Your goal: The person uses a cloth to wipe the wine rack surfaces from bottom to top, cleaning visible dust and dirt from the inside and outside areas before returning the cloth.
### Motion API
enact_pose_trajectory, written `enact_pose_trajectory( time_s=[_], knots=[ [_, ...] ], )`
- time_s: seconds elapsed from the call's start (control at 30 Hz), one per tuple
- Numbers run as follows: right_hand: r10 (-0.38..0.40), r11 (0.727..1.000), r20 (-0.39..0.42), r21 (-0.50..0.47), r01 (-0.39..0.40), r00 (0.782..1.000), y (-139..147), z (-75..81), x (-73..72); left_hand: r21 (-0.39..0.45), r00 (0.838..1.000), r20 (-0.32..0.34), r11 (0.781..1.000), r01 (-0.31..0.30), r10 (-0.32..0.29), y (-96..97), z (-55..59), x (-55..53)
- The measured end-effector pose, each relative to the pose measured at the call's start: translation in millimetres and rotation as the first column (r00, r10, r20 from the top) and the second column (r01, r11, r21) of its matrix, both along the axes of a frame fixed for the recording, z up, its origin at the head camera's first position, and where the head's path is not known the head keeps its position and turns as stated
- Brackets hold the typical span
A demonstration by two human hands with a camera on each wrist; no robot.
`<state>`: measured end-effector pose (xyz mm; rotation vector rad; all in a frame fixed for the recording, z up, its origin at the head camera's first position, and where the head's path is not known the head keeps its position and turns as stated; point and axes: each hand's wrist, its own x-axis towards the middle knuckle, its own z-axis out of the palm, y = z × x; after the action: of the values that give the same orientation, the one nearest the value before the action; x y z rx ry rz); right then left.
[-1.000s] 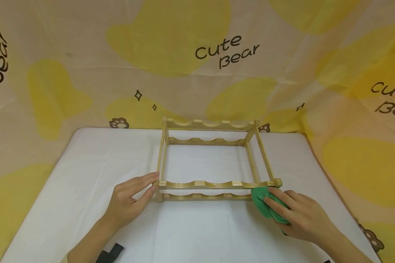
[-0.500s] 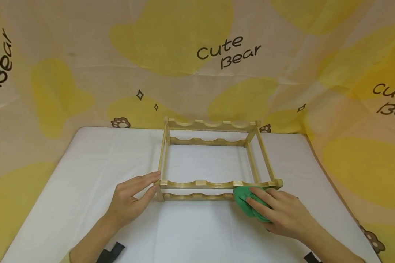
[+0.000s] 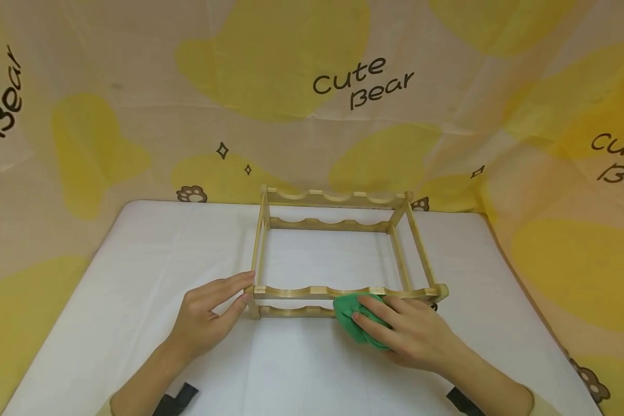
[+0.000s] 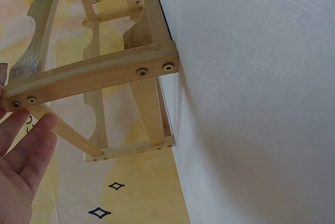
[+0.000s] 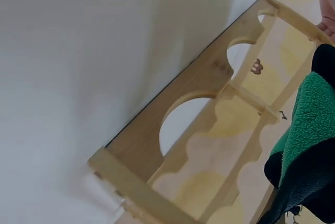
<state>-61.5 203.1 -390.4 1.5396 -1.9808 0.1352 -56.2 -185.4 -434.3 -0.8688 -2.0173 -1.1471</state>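
While left hand [image 3: 208, 316] braces rack [image 3: 338, 254] corner, fingers flat | right hand [image 3: 411, 332] presses green cloth [image 3: 356, 318] on front rail [image 3: 312, 292] | rail runs leftward.

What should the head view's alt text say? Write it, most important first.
A right hand presses a green cloth against the near rails of a wooden rack on a white table. The left hand steadies the rack's near left corner with straight fingers.

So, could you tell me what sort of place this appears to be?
Probably a makeshift home or staged tabletop setup: a white-covered table backed by a hung "Cute Bear" cartoon cloth, with a wooden rack being wiped with a green cloth.
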Motion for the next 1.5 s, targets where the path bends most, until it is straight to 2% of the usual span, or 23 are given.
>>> enact_pose_trajectory(
  time_s=[0.13,0.33,0.57,0.87,1.1,1.5],
  knots=[
    [0.017,1.0,-0.012,-0.01,-0.017,1.0,-13,0.2,-2.4,0.004,1.0,0.005,1.0,0.004,-0.004,-0.2,0.3,-0.2],
    [-0.006,1.0,-0.035,0.015,0.006,0.999,-32,1.6,-2.3,0.002,1.0,0.006,1.0,0.0,0.0,-0.4,0.5,0.2],
    [-0.011,1.0,-0.01,0.025,0.012,1.0,-54,1.8,-1.9,0.002,1.0,0.01,1.0,0.0,0.0,-0.2,0.8,0.4],
    [-0.013,0.998,-0.062,0.053,0.016,0.998,-74,1.8,-2.7,0.002,1.0,0.006,1.0,-0.001,0.001,0.4,2.8,1.0],
    [-0.035,0.996,-0.054,0.076,0.039,0.998,-69,2.4,-0.6,0.009,1.0,-0.007,1.0,0.002,-0.002,0.7,1.8,0.0],
    [-0.09,0.993,-0.018,0.079,0.091,0.996,-34,0.5,4.2,0.011,1.0,-0.011,1.0,0.0,0.0,0.9,0.4,-0.3]
  ],
)
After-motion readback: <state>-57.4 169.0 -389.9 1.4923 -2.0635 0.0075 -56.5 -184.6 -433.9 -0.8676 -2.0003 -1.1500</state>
